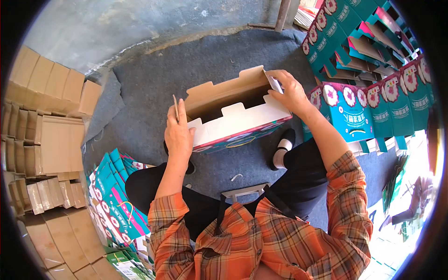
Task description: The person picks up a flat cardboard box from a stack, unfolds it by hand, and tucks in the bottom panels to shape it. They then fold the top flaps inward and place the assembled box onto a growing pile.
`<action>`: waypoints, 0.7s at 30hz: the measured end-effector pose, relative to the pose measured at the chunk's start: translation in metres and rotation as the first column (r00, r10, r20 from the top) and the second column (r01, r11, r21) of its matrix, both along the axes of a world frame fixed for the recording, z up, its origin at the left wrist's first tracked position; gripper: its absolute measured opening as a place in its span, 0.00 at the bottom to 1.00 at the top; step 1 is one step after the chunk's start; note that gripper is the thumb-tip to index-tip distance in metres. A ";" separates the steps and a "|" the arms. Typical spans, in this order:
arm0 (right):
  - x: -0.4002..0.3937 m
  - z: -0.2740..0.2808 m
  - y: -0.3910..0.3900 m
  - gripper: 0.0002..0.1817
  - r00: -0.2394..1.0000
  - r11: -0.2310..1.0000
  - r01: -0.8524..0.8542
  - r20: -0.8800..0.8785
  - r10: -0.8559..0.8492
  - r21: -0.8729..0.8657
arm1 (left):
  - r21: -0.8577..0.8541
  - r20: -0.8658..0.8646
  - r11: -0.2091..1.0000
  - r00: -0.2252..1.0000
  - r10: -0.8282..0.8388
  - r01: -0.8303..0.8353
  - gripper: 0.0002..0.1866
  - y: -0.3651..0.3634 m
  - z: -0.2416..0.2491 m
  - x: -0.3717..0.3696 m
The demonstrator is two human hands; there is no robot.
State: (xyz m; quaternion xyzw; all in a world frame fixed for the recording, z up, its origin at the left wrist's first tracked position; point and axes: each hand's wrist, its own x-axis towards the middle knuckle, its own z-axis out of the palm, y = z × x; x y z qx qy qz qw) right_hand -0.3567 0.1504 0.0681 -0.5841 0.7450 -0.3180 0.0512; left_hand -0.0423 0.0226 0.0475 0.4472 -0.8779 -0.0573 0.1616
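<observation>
A printed cardboard gift box [242,126] is held above the floor between my two hands, its top open and tabbed flaps standing up along the long sides. White shows on the near flap, brown board on the far one. My left hand [179,135] pinches the box's left end flap, thumb and fingers on either side of it. At the opposite end, my right hand [291,95] grips the right end flap, fingers over the top. The inside of the box is in shadow, and its underside is hidden.
Brown cartons [60,144] are stacked along the left. Flat teal printed packaging [116,196] lies beside my left leg. Rows of teal boxes [392,102] with open flaps stand at the right. Dark cloth [186,60] covers the floor up to the wall [154,23].
</observation>
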 end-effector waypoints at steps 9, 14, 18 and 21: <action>0.011 0.013 -0.010 0.34 0.983 0.995 -0.097 -0.156 0.093 -0.014 | 0.042 -0.039 0.999 0.999 0.017 -0.015 0.54 -0.002 -0.002 0.002; 0.015 0.005 -0.013 0.38 0.985 0.951 -0.142 -0.059 0.164 0.273 | 0.046 -0.048 0.999 0.999 0.005 -0.003 0.54 -0.002 -0.002 0.002; 0.010 -0.019 -0.022 0.35 0.975 0.988 -0.126 -0.171 0.140 0.087 | 0.001 -0.020 0.990 0.990 -0.140 0.140 0.47 -0.001 -0.003 0.005; -0.004 -0.027 -0.028 0.27 1.000 0.966 0.003 -0.013 0.000 0.259 | -0.227 0.111 0.886 0.915 -0.389 0.404 0.35 -0.004 -0.014 0.006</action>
